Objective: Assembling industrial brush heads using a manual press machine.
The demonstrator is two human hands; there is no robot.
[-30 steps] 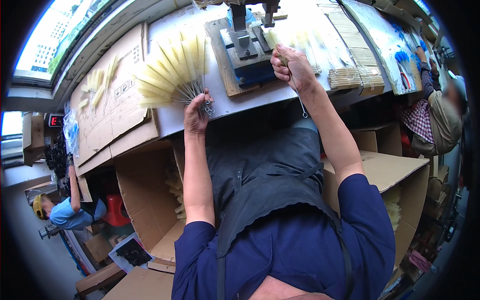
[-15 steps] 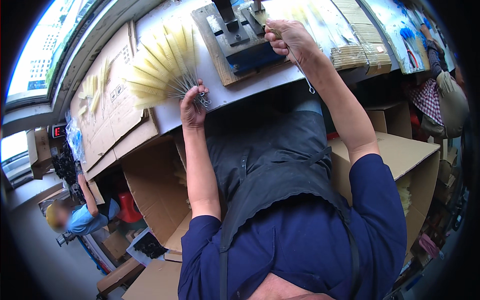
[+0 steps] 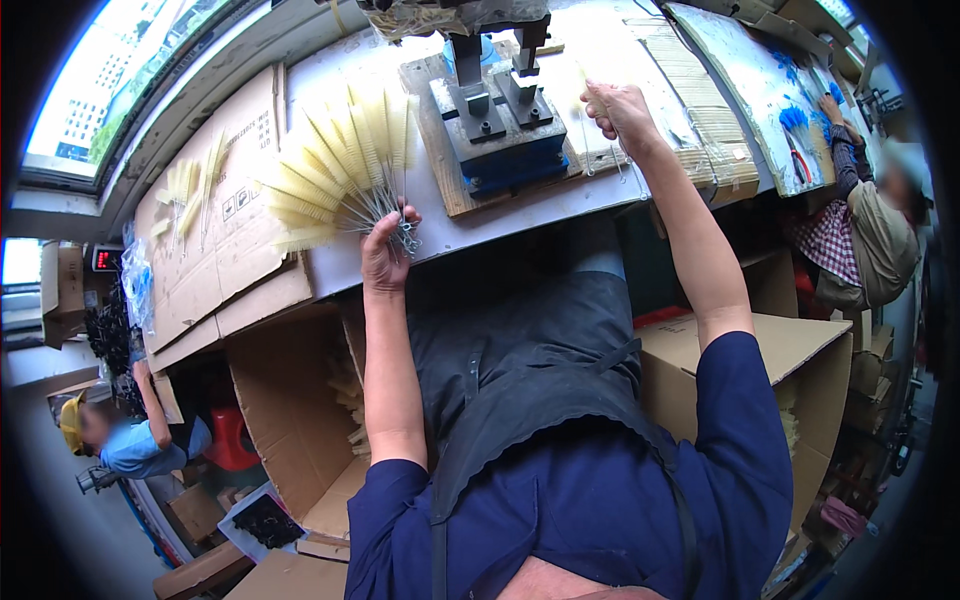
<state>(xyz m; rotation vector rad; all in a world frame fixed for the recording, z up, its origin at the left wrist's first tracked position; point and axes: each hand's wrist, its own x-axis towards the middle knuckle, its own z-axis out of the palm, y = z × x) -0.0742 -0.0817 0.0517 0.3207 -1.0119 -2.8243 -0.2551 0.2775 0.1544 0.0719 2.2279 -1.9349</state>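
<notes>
My left hand is closed round the wire stems of a fan of tube brushes. Their pale yellow bristles spread up and to the left, and the looped wire ends stick out by my fingers. To the right of a metal press fixture, my right hand is closed on a single brush. Only a bit of its pale bristles shows past the fingers; a thin wire stem appears below the hand. The fixture has two upright dark metal parts and a blue base, and stands on a wooden board.
More pale brushes lie on cardboard sheets at left. Stacked flat cardboard is at right. Open cardboard boxes stand below the table edge. One person works at far left, another at far right.
My right hand has moved away from the press fixture to the right, with the brush in it. The view has shifted, showing more of the press. My left hand still grips the fan of brushes.
</notes>
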